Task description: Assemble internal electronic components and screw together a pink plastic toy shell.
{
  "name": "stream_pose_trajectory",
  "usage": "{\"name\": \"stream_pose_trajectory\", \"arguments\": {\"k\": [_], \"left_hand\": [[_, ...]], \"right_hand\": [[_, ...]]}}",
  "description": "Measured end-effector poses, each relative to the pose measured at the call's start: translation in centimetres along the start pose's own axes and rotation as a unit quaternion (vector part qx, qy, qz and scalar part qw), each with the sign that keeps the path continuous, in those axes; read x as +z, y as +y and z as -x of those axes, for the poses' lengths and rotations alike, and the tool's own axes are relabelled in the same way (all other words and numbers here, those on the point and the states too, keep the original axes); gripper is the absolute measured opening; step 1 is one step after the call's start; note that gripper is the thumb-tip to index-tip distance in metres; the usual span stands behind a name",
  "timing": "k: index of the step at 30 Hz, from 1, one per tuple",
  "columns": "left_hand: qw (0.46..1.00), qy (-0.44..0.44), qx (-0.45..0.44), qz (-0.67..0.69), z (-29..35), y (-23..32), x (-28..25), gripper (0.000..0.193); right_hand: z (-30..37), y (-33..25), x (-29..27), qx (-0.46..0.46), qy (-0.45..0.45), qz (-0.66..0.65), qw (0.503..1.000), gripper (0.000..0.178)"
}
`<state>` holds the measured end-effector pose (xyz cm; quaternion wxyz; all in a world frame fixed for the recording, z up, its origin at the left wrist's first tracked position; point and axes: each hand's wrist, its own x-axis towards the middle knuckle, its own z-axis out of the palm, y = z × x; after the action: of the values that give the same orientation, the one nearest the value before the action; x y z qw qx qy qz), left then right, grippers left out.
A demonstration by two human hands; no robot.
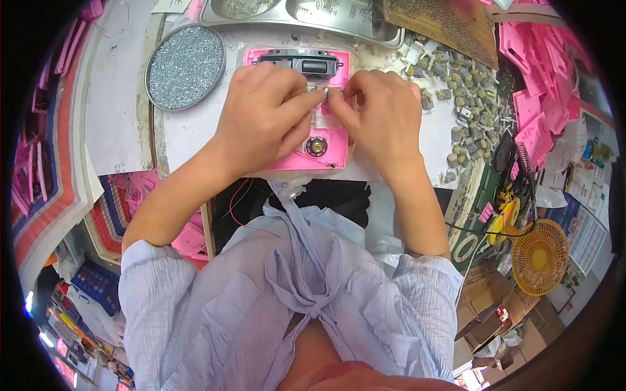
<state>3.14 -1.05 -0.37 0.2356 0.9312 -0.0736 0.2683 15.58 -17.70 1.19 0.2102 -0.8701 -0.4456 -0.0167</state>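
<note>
A pink plastic panel point(332, 158) lies on the worktable in front of me. Across its far end runs a black plastic housing point(314, 66), and a small round speaker point(317, 146) sits in its near end. My left hand point(261, 114) and my right hand point(389, 114) reach over the panel from both sides. Thumbs and fingertips of both are closed and nearly meet above its middle, around a small part that they mostly hide. A thin red wire point(244, 225) and a green one hang off the table edge beside my left forearm.
A round tray of small screws point(185, 68) is at the left. Metal compartment trays point(293, 14) and a brown board point(450, 26) stand at the back. Small grey motors point(469, 111) lie heaped at the right, beside stacked pink plastic parts point(538, 85). A yellow basket point(540, 257) is farther right.
</note>
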Motion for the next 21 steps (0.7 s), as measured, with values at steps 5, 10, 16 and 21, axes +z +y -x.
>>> {"name": "stream_pose_trajectory", "arguments": {"k": [5,10,16,21], "left_hand": [[0.999,-0.02,-0.004,-0.043,-0.6,0.1,0.5,0.031],[0.998,-0.034,0.004,-0.055,-0.3,-0.1,0.5,0.03],[0.998,-0.041,0.024,-0.047,-0.6,-0.3,0.8,0.018],[0.999,-0.024,0.026,-0.034,-0.8,-0.3,0.6,0.016]], "right_hand": [[-0.8,-0.7,-0.8,-0.034,-0.03,0.076,0.996,0.023],[-1.6,0.3,-1.2,0.065,-0.141,-0.032,0.987,0.018],[-2.0,-2.1,-1.3,-0.041,-0.143,0.135,0.98,0.016],[-2.9,-3.5,-2.1,-0.135,-0.205,0.135,0.96,0.016]]}}
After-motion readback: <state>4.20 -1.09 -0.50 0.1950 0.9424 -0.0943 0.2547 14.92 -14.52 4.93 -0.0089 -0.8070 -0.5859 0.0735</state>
